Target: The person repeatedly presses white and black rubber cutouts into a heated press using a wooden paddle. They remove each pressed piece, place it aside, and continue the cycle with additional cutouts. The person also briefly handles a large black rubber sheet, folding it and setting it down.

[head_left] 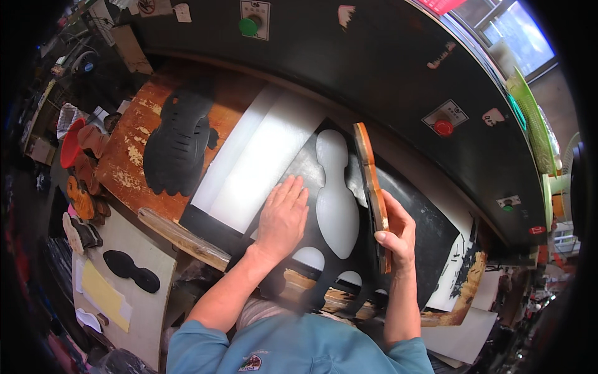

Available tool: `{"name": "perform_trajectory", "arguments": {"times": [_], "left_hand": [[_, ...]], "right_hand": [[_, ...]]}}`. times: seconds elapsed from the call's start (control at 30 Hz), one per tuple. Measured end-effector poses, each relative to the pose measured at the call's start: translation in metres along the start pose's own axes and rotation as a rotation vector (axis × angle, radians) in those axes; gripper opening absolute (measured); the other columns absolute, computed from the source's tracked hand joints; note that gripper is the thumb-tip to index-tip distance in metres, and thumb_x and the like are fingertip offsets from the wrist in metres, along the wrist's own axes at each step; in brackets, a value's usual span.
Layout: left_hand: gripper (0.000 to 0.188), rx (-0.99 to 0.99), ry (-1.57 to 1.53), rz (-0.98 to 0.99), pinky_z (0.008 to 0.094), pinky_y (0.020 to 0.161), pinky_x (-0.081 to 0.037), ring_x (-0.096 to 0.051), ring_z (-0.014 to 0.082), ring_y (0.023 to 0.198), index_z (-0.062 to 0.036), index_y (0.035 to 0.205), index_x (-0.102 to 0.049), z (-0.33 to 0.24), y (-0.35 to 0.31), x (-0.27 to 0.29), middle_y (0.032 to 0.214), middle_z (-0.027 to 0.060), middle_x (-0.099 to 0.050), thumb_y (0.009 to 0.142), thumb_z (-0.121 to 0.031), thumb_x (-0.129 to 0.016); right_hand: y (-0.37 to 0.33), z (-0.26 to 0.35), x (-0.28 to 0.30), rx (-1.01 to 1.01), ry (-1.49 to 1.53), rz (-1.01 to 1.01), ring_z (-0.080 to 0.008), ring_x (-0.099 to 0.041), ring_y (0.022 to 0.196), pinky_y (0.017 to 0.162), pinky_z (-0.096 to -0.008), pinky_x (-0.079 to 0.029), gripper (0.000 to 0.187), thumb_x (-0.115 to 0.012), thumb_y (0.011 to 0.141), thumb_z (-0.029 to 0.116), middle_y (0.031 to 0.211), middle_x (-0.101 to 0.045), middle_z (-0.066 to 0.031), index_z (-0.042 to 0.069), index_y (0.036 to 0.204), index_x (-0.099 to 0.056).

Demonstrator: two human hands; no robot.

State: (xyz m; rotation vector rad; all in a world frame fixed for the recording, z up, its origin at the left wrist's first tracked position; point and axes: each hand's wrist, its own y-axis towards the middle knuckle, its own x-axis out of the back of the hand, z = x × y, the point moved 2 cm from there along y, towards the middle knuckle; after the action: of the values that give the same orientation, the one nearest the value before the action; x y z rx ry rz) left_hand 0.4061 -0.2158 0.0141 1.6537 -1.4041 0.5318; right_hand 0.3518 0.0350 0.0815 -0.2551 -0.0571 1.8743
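Black sheet (430, 230) lies across a white board (265, 149), near edge running over the table edge toward the shirt. Sole-shaped opening (337, 199) in the middle of the sheet, pale surface visible through it. Smaller rounded openings sit along the near edge.

Left hand (283, 215): flat on the sheet, left of the opening, fingers together and extended, gripping nothing. Right hand (398, 227): thumb one side, fingers the other, grasping an orange-and-dark contoured die (372, 181). Die is up on edge, just right of the opening. Its far end has no hand on it. Can't tell whether its bottom touches the sheet.

Risks, my read:
- Die tips or twists. Cause: one-handed grip, well toward the near end, nothing steadying the far end.
- Nicked fingers or marked sheet, if the dark side carries a blade. Too edge-on to confirm.
- Sheet skews. Cause: left palm lifting, or the overhang snagging on the shirt.
- Narrow strips between the near openings stretch or fold. Cause: pulling from that edge.
- Die set down overlapping the opening gets uneven support. Cause: poor alignment.
- Dark slivers (458, 287) at right could creep under the sheet and leave it uneven.
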Motion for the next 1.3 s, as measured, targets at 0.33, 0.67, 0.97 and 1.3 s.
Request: {"name": "perform_trajectory", "arguments": {"times": [0.33,0.67,0.97,1.3], "left_hand": [[0.064,0.165,-0.914,0.392,0.0432,0.120,-0.044,-0.058,0.0425,0.141,0.0107,0.153,-0.051,-0.109,-0.027,0.003,0.151,0.0325,-0.058,0.105,-0.028,-0.069],[0.023,0.719,-1.073,0.088,0.0271,0.091,-0.054,-0.065,0.0101,0.100,0.0028,0.127,-0.069,-0.003,-0.055,0.036,0.113,0.0043,-0.074,0.112,-0.010,-0.055],[0.037,0.761,-0.987,0.017,0.0306,0.100,-0.052,-0.065,0.0133,0.111,0.0050,0.142,-0.064,0.023,-0.047,0.040,0.125,0.0081,-0.073,0.107,-0.005,-0.060],[0.054,0.519,0.095,-0.330,0.0424,0.122,-0.041,-0.056,0.0367,0.143,0.0062,0.155,-0.051,0.182,0.004,0.126,0.153,0.0254,-0.060,0.107,-0.017,-0.064]], "right_hand": [[-0.051,-0.025,-0.014,-0.064,0.249,-0.153,-0.0242,-0.060,0.134,0.118,-0.0370,-0.043,0.094,-0.082,0.078,0.026,0.147,-0.062,-0.0162,-0.008,0.158,-0.048],[-0.071,-0.013,0.036,0.009,0.117,-0.203,-0.0261,-0.064,0.131,0.115,-0.0378,-0.047,0.103,-0.085,0.072,0.032,0.145,-0.063,-0.0195,-0.013,0.156,-0.048],[-0.088,-0.049,0.042,0.319,-1.262,-0.222,-0.0490,-0.051,0.132,0.112,-0.0558,-0.046,0.085,-0.088,0.063,0.023,0.155,-0.046,-0.0329,-0.004,0.140,-0.064],[-0.105,-0.055,0.042,0.215,-1.267,-0.299,-0.0523,-0.051,0.131,0.110,-0.0581,-0.046,0.094,-0.092,0.064,0.028,0.154,-0.044,-0.0377,-0.004,0.145,-0.059]]}}
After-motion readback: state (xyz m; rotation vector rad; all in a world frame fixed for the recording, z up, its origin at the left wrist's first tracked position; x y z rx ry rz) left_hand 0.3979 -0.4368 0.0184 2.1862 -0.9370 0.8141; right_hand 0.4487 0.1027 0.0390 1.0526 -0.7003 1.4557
